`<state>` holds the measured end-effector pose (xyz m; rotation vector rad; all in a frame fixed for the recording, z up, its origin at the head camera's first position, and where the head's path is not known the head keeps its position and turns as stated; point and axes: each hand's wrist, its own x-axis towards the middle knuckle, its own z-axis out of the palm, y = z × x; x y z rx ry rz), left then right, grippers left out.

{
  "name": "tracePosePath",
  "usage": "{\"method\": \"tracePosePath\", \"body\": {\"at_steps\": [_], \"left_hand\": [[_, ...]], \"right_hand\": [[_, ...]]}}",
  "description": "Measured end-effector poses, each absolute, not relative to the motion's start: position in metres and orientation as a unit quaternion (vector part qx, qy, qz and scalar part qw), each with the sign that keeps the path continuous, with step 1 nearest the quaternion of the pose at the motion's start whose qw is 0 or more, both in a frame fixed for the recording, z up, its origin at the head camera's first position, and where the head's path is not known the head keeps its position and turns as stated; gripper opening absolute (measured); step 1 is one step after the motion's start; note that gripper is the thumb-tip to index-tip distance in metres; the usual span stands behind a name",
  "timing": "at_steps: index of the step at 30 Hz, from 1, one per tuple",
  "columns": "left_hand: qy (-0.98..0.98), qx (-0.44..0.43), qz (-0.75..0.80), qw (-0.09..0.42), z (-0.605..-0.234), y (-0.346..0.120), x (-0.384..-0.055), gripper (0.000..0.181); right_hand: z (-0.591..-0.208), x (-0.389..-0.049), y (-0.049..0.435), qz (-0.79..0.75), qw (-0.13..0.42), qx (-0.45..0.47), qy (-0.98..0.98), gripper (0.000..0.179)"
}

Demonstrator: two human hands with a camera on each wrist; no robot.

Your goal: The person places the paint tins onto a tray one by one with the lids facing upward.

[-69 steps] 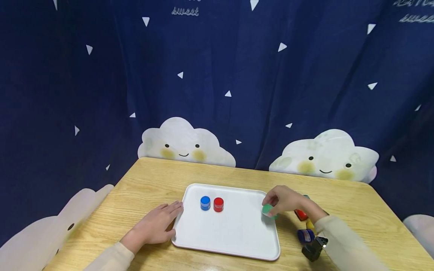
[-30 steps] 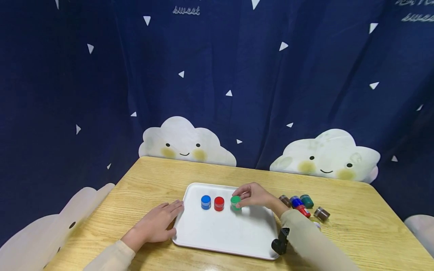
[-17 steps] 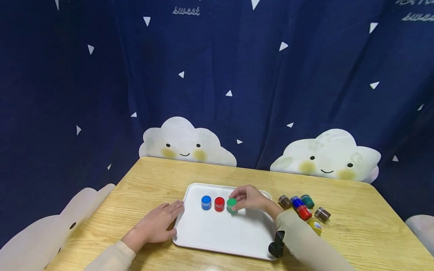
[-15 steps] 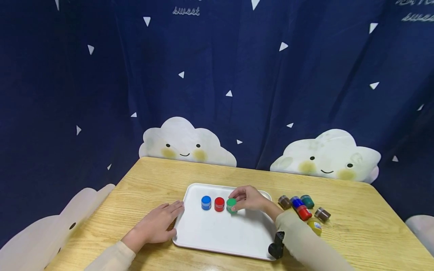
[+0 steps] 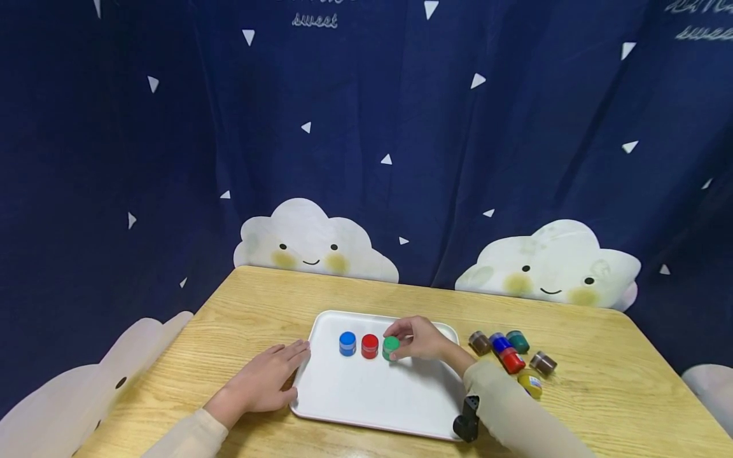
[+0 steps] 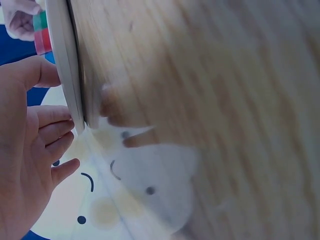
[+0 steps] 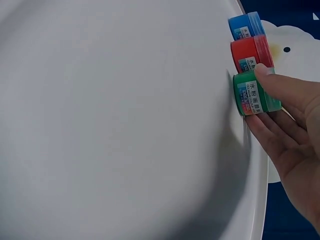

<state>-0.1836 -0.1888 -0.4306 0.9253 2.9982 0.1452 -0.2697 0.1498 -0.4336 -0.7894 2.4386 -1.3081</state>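
Note:
My right hand [image 5: 420,338] pinches a green paint jar [image 7: 250,95] between thumb and fingers on the white tray [image 5: 378,401]. To its left, in a row, stand a red paint jar [image 5: 369,346] and a blue paint jar [image 5: 347,344], both upright. In the right wrist view the green jar's label faces the camera and the red jar [image 7: 250,54] is right beside it. My left hand [image 5: 269,378] rests with extended fingers at the tray's left edge. The left wrist view shows that hand's fingertips and thumb [image 6: 42,72] at the tray rim [image 6: 65,60].
Right of the tray, several paint jars lie on the wooden table [image 5: 601,375]: brown [image 5: 480,343], dark blue [image 5: 499,343], red [image 5: 512,360], dark green [image 5: 518,341], another brown [image 5: 543,363] and yellow [image 5: 530,384]. A dark blue curtain [image 5: 366,127] hangs behind the table.
My right hand has carried the green jar left from the tray's right side to beside the red jar. In the last half second it barely moves. The left hand stays at the tray edge.

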Motion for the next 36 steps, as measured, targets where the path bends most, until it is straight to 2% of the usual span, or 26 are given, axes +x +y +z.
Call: {"method": "tracePosePath", "body": {"at_steps": [15, 23, 31, 36], "left_hand": [[0.953, 0.298, 0.049, -0.006, -0.433, -0.189, -0.184, 0.064], [0.954, 0.297, 0.048, -0.005, -0.433, -0.189, -0.185, 0.064], [0.954, 0.296, 0.043, -0.008, -0.434, -0.190, -0.184, 0.065], [0.954, 0.298, 0.040, -0.011, -0.433, -0.190, -0.185, 0.065]], "right_hand": [[-0.420, -0.263, 0.178, -0.418, 0.135, -0.294, 0.849, 0.044], [-0.402, -0.248, 0.210, -0.390, 0.142, -0.319, 0.852, 0.042], [-0.390, -0.230, 0.245, -0.345, 0.125, -0.312, 0.876, 0.031], [-0.385, -0.218, 0.265, -0.327, 0.119, -0.315, 0.883, 0.031]]}}
